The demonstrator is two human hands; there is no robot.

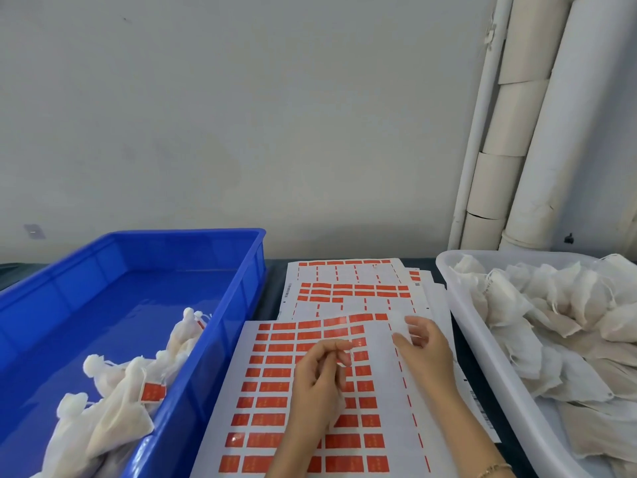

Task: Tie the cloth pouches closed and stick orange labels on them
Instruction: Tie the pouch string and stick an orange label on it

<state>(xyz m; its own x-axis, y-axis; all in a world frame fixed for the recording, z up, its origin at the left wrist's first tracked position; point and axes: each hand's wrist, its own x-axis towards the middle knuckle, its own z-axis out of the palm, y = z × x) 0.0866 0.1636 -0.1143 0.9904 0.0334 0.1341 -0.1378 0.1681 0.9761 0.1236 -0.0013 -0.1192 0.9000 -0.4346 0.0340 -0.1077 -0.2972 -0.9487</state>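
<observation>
A sheet of orange labels [272, 401] lies flat in front of me. Over its upper middle, my left hand [319, 384] pinches a small orange label [345, 357] between thumb and fingertips. At the sheet's bare right margin, my right hand [425, 346] pinches a lifted white strip of the sheet at its top edge. Several tied, labelled cloth pouches [113, 398] lie in the near corner of a blue crate [241, 281] on the left. On the right, a white tub [458, 305] holds a heap of untied pouches [551, 305].
More label sheets [355, 288], partly used, are stacked behind the front one. White pipes [517, 132] run up the wall at the back right. The dark table shows in narrow gaps between crate, sheets and tub.
</observation>
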